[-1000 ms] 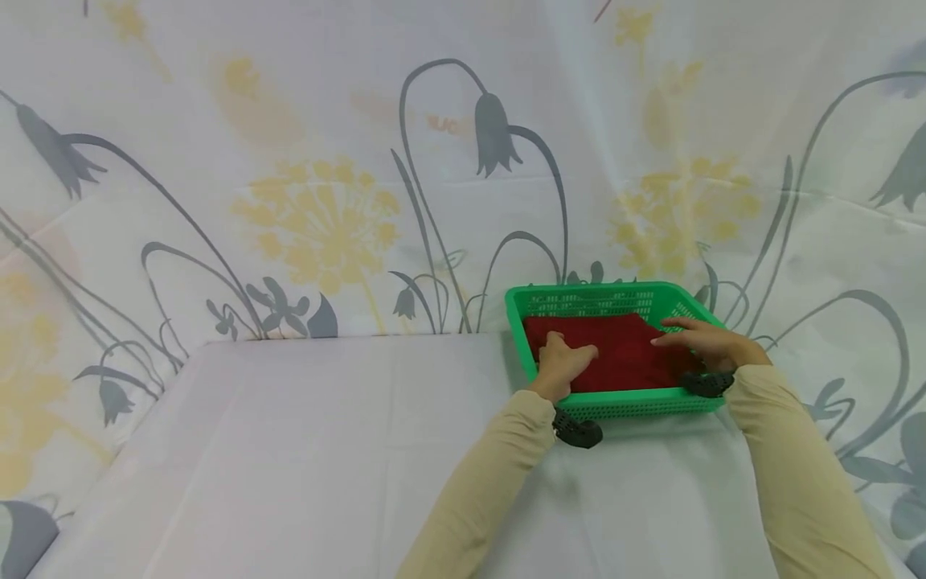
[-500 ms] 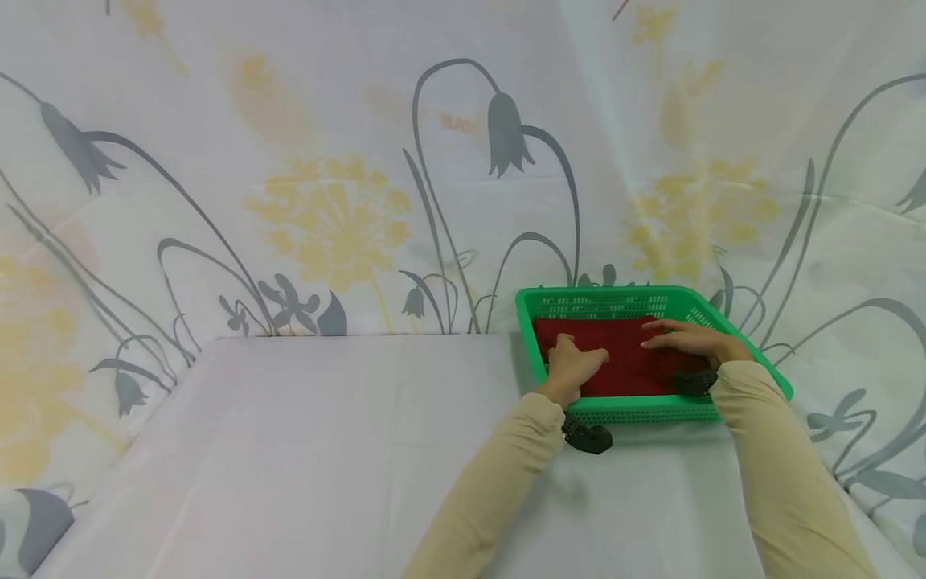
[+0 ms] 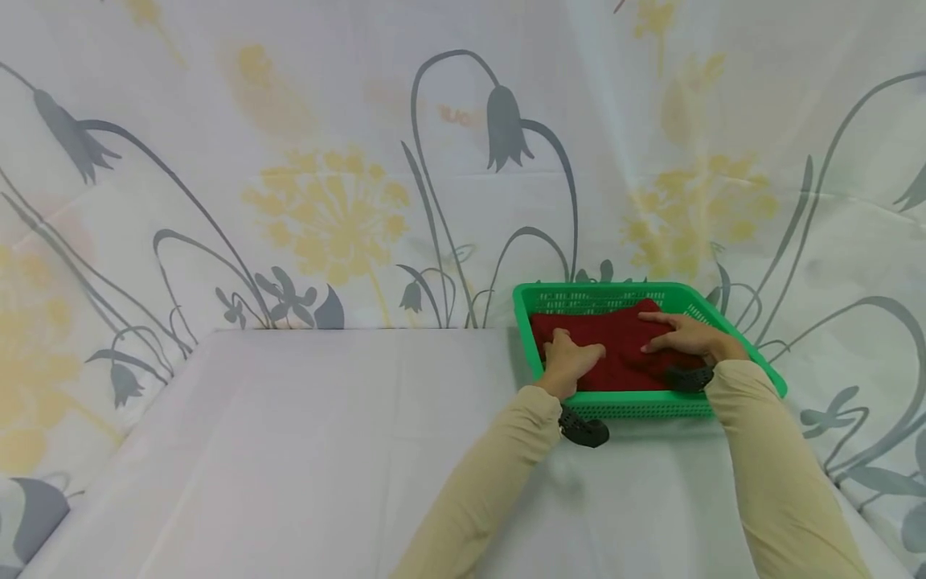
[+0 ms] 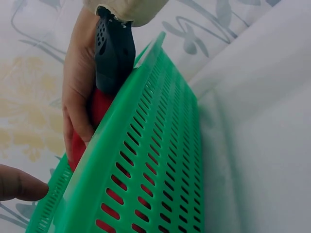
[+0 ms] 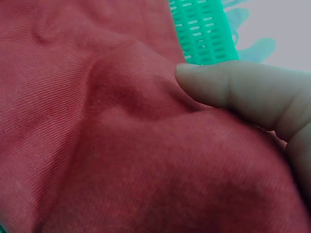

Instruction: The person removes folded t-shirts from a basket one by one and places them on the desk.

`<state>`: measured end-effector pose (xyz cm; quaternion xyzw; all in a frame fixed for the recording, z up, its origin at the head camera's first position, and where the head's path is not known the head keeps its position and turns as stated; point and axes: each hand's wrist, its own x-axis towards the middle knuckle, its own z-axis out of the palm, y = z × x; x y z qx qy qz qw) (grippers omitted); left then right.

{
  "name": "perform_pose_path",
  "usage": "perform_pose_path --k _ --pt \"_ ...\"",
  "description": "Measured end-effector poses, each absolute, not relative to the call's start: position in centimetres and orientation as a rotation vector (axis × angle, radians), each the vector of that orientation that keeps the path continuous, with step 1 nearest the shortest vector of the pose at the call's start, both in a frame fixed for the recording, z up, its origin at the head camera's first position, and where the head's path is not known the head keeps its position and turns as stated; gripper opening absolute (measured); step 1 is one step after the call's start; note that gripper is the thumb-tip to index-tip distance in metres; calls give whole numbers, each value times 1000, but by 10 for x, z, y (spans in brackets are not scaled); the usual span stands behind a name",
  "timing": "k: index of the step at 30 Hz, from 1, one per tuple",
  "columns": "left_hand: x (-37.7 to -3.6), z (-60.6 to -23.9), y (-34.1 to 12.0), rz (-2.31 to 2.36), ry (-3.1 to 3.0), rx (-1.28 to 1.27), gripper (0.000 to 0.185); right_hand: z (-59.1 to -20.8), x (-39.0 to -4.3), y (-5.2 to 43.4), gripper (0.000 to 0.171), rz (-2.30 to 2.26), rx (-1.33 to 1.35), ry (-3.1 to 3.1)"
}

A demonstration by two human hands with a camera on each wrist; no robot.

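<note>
Left hand (image 3: 569, 363): fingers curled, gripping the red cloth (image 3: 615, 354) at its left side.
Right hand (image 3: 687, 338): fingers bunching the cloth's right part, thumb pressed into a fold.
Cloth: one, dark red, fine ribbed weave, rumpled.
Basket (image 3: 637, 404): one, green, slotted, at the table's (image 3: 304, 450) far right corner, holding the cloth.

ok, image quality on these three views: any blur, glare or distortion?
Head view: soft even light, no glare, wide-angle bend toward the edges; green basket, red cloth and both hands readable. Left wrist view: basket wall fills the frame, sharp enough to show its slots. Right wrist view: very close, a finger on the cloth looks soft; weave still visible.
</note>
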<state>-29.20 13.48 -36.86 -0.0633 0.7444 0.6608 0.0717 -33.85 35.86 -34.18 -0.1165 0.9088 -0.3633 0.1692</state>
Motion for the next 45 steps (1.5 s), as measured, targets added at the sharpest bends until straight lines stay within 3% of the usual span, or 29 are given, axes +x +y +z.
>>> perform_pose_path --k 22,35,45 --pt "-290 -361 148 1836 2343 -187 55 -326 -329 376 81 -1127 -285 2620" --pt "-300 -372 144 2134 2091 -323 56 -329 -324 381 82 -1154 -245 2626" --pt "-304 -373 142 2174 2066 -378 77 -328 -323 381 83 -1165 -254 2637"
